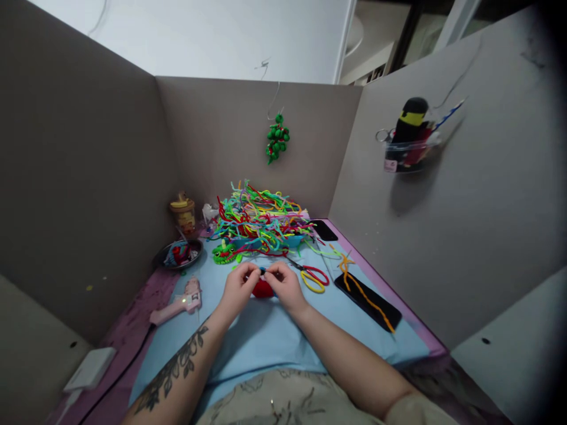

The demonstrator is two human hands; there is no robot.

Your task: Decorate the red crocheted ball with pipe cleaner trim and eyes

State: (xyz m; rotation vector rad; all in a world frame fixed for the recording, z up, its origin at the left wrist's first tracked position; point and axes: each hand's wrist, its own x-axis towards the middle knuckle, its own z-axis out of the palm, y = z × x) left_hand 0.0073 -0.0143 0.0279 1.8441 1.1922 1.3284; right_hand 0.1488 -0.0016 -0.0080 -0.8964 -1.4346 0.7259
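Observation:
Both of my hands meet over the blue cloth. My left hand is closed in a pinch, and opposite it my right hand pinches too. Between the fingertips shows a small dark blue bit, too small to name. Just below, a red fuzzy piece hangs or rests at the fingers; how it is held is hidden. Scissors with red and yellow handles lie beside my right hand. Beyond my left hand sits a green fuzzy figure.
A heap of coloured pipe cleaners fills the back. At left are a glue gun, a dark bowl, a cup and a white adapter. An orange pipe cleaner crosses a black tray-like slab at right. Partition walls enclose the table.

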